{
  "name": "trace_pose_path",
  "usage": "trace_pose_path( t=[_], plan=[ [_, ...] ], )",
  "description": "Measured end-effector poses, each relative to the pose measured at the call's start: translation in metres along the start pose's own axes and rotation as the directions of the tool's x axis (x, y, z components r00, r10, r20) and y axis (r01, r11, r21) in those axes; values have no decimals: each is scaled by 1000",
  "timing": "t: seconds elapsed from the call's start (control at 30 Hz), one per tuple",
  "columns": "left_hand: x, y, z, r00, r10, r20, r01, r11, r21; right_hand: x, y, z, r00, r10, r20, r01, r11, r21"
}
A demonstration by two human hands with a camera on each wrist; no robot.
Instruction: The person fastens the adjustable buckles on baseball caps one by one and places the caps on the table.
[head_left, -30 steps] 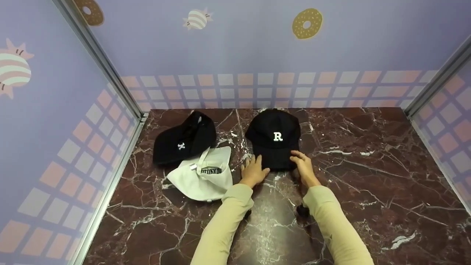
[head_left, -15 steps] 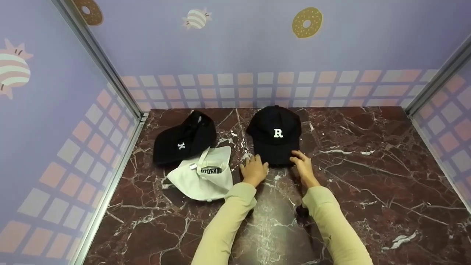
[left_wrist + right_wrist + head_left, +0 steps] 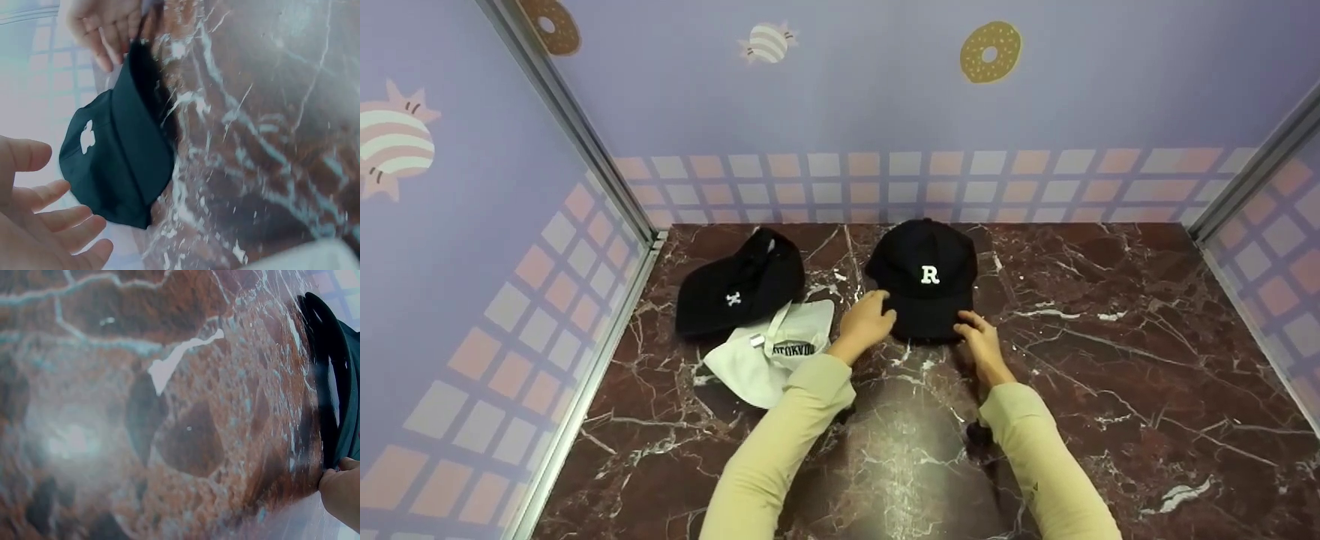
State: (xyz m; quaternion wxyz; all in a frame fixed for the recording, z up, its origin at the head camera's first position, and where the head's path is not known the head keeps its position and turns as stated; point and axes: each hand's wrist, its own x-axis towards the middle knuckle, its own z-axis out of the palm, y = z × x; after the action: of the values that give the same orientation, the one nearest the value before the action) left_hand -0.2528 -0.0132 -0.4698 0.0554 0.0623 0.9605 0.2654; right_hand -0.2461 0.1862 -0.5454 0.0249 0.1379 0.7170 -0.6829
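Observation:
A black baseball cap (image 3: 924,244) with a white letter R lies brim-forward at the back middle of the marble table. My right hand (image 3: 984,345) pinches the right corner of its brim; in the right wrist view the thumb and a fingertip (image 3: 344,464) meet at the brim's edge. My left hand (image 3: 867,322) is at the left side of the brim. From the left wrist view, its fingers (image 3: 73,219) are spread and loosely bent beside the crown, apart from the cap, with nothing in them.
To the left, a second black cap (image 3: 720,300) with a small white emblem lies tilted over a white cap (image 3: 754,371), whose strap and dark lettering show. My left sleeve (image 3: 795,420) partly covers the white cap. Patterned lilac walls (image 3: 870,97) enclose the back and sides.
The black R cap has slid slightly toward the back wall. My left hand has come off the brim's front left corner and moved a little up and left. The right hand has stayed put.

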Motion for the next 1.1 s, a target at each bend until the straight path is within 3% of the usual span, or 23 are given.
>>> trace_pose_path(
  t=[0.2, 0.5, 0.6, 0.83, 1.1],
  plan=[
    [0, -19, -24, 994, 7, -111, -13, 998, -53, 0, 2, -3, 1000, -1, 5, 1, 1000, -3],
    [-5, -67, -63, 951, -169, -259, 145, 983, -110, 2, 4, -8, 1000, 27, 14, -27, 999, 36],
    [-11, -87, -69, 943, -202, -266, 187, 979, -83, 2, 4, -9, 1000, 29, 1, -29, 999, 38],
    [-30, -126, -73, 944, -260, -204, 271, 962, 26, 2, 5, -9, 1000, 20, 4, -20, 999, 48],
    [-44, -152, -71, 907, -379, -186, 393, 918, 44, 2, 5, -10, 1000, 17, 2, -17, 998, 53]
  ],
)
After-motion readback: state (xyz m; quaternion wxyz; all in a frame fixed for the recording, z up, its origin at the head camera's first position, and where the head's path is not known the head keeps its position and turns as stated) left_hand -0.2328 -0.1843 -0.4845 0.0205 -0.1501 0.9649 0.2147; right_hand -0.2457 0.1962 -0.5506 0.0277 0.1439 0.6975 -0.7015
